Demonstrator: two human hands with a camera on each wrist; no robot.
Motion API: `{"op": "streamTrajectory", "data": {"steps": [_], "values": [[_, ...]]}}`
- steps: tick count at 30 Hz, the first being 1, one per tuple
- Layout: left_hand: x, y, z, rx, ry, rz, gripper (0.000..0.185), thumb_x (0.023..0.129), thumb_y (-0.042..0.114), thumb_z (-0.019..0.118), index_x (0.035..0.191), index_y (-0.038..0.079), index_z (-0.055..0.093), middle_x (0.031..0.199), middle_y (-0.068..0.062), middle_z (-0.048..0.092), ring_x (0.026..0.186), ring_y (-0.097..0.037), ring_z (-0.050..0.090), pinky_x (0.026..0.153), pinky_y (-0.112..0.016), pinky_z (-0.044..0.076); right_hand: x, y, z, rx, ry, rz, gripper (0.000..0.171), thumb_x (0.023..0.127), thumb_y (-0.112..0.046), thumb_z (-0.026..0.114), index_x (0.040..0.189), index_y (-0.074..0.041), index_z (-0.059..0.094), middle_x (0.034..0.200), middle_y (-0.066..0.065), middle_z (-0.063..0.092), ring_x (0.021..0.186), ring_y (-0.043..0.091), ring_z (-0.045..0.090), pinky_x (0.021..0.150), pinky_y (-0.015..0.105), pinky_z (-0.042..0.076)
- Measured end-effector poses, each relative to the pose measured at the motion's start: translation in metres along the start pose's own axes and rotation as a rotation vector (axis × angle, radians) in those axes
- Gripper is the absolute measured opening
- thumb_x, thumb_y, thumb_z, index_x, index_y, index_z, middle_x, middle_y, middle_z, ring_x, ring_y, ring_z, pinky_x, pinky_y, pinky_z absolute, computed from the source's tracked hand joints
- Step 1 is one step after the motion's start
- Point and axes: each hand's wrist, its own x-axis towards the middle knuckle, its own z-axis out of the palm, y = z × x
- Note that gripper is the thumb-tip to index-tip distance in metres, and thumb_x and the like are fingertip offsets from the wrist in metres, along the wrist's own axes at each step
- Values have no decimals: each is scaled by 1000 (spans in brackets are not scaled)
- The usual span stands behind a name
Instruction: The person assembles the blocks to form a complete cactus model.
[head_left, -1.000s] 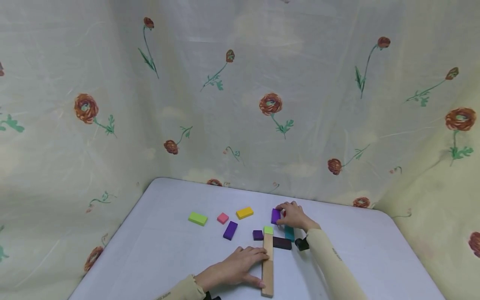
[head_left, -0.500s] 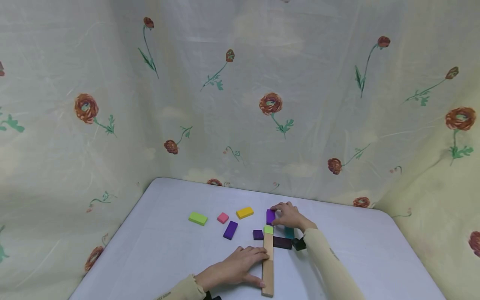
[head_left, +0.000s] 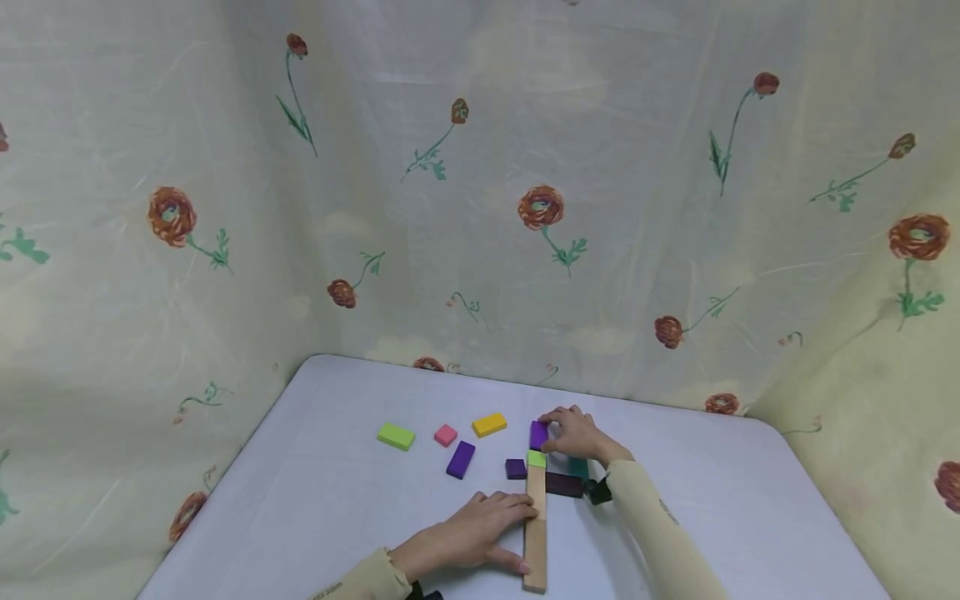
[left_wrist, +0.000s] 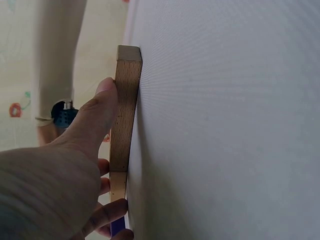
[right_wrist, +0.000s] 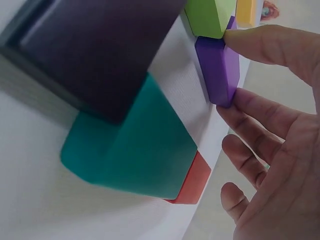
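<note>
My right hand (head_left: 572,433) pinches a purple block (head_left: 538,434) between thumb and fingers, flat on the white table (head_left: 315,500). It sits just beyond a small light green block (head_left: 536,458) that caps a long wooden bar (head_left: 536,533). In the right wrist view the purple block (right_wrist: 220,70) touches the green block (right_wrist: 207,15), with my thumb and a fingertip on either side of it. My left hand (head_left: 480,533) lies flat, its straight fingers and thumb pressing on the wooden bar (left_wrist: 125,115).
A dark maroon block (head_left: 564,484), a teal block (right_wrist: 135,145) and a red block (right_wrist: 192,182) lie right of the bar, with a small dark purple block (head_left: 515,468) to its left. Further left lie lime (head_left: 395,436), pink (head_left: 446,435), yellow (head_left: 489,425) and purple (head_left: 461,460) blocks. Flowered cloth surrounds the table.
My right hand has slid the purple block a little to the left, up to the far end of the light green block. The left hand has stayed on the wooden bar.
</note>
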Motion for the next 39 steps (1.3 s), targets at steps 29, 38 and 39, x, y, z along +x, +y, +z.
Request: {"op": "streamTrajectory", "data": {"steps": [29,38,39], "values": [[-2,1,-2,2,21,25,74,73,70,47,134,27,40,140,8,36,124,-12,37,87,-38,37,2,-9,5,170,154,161,66,69,-59,67,111,-9,54,103,6,53,93,22,44,78,39,39],[-3,0,-2,11,39,50,73,75,68,46,135,26,40,140,7,36,125,-12,36,86,-35,37,11,-49,8,151,213,227,84,61,-76,59,106,-6,55,97,6,56,90,24,46,78,39,37],[-3,0,-2,13,41,53,73,75,68,46,135,26,40,140,8,36,125,-12,36,86,-35,37,12,-54,9,138,214,223,83,62,-76,59,106,-5,56,96,6,56,90,24,46,79,39,36]]}}
